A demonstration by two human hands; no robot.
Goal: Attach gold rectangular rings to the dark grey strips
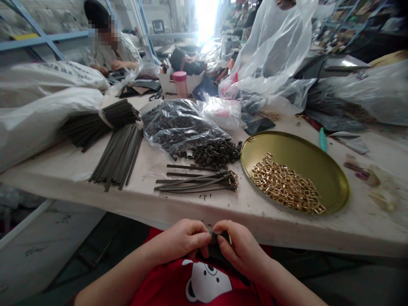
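Observation:
At the table's front edge, over my lap, my left hand (186, 238) and my right hand (240, 246) meet with fingers pinched. Between them is a dark strap (215, 240), mostly hidden by the fingers; a small gold edge shows by my right fingers. Just beyond lie several dark straps with gold buckles (204, 182) at their right ends. Behind these is a heap of small black loops (216, 153) spilling from a clear plastic bag (181, 123). To the right, a round gold tray (334, 187) bears a pile of gold buckles (283, 185).
Loose dark strips (117, 157) and a banded bundle of strips (105, 119) lie at the left beside white sacks (47, 106). A pink-lidded jar (180, 85) stands farther back. Across the table sits another person (114, 51). Large clear plastic bags (274, 42) fill the back right.

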